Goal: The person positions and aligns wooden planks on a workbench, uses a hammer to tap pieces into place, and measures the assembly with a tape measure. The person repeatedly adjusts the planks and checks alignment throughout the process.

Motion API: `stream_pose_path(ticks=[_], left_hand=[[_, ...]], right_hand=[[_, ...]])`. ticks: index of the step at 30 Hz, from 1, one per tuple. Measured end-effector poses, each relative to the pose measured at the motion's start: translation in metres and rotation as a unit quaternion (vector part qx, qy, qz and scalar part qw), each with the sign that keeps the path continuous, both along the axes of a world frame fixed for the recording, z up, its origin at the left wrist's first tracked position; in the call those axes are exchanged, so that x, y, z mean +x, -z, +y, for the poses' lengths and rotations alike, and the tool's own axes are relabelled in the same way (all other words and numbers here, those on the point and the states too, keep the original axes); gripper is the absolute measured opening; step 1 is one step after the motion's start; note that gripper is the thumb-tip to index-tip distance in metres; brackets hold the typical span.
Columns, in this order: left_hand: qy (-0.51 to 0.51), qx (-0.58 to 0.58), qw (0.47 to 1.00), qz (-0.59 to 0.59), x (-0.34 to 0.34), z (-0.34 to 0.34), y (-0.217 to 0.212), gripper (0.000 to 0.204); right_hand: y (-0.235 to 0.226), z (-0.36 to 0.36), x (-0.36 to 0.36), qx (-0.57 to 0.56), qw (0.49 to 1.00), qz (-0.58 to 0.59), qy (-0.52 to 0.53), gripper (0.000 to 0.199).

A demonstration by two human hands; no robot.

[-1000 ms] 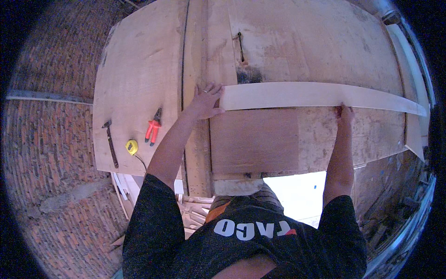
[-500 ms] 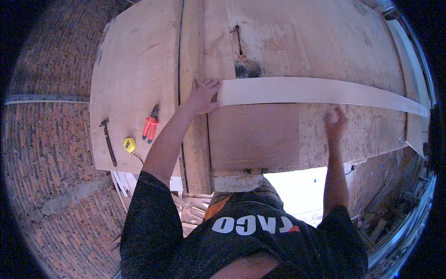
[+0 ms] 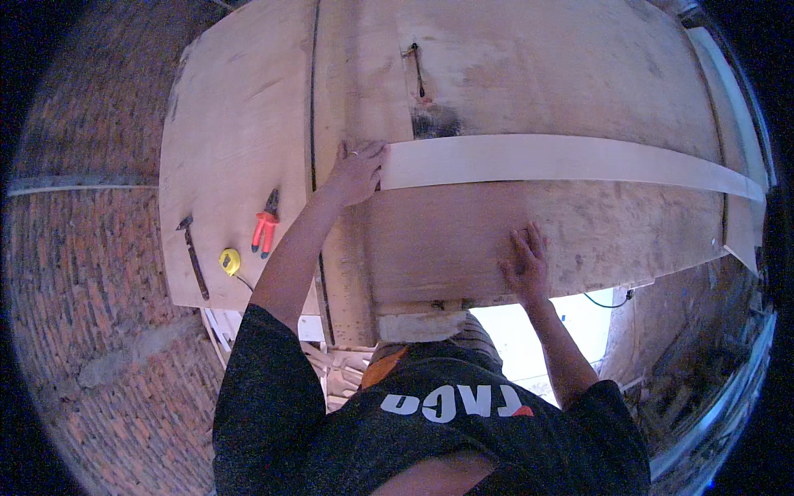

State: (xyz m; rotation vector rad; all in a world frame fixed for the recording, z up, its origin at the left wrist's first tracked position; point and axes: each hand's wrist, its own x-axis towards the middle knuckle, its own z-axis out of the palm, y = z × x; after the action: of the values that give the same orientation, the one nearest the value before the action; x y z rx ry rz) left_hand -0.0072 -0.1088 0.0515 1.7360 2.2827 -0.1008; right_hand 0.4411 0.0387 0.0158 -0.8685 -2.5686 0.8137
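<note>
Right hand (image 3: 526, 263) dropped to plywood (image 3: 463, 240), off strip (image 3: 562, 159)

At centre frame we saw a pale cream wood strip (image 3: 562, 159) crossing tan plywood sheets (image 3: 240, 149), which were smudged grey and carried one black scorch-like patch (image 3: 434, 124) above the strip. At left lay pliers (image 3: 265, 227) with orange-red handles, a yellow tape measure (image 3: 230, 261) and a dark hammer (image 3: 194, 260). Reddish-brown brick paving (image 3: 74, 273) showed a regular bond pattern. The black shirt (image 3: 430, 422) at lower centre bore white lettering.
</note>
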Motion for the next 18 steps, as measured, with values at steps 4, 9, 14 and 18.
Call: stream_pose_path(ticks=[4,9,14,18], left_hand=[[0.008,-0.012,0.998,-0.056,0.004,0.011,-0.008,0.077],[0.003,0.040,0.997,-0.069,-0.009,0.003,0.013,0.080],[-0.003,0.088,0.991,-0.096,-0.005,-0.009,0.004,0.087],[-0.057,0.092,0.980,-0.168,-0.006,-0.013,0.004,0.089]], right_hand=[[-0.009,-0.004,-0.004,-0.003,1.000,0.007,0.016,0.063],[-0.013,-0.003,-0.007,0.036,0.998,-0.056,0.004,0.071],[-0.047,-0.017,0.006,0.025,0.987,-0.156,0.003,0.093],[-0.053,-0.016,0.022,0.031,0.982,-0.173,-0.069,0.101]])
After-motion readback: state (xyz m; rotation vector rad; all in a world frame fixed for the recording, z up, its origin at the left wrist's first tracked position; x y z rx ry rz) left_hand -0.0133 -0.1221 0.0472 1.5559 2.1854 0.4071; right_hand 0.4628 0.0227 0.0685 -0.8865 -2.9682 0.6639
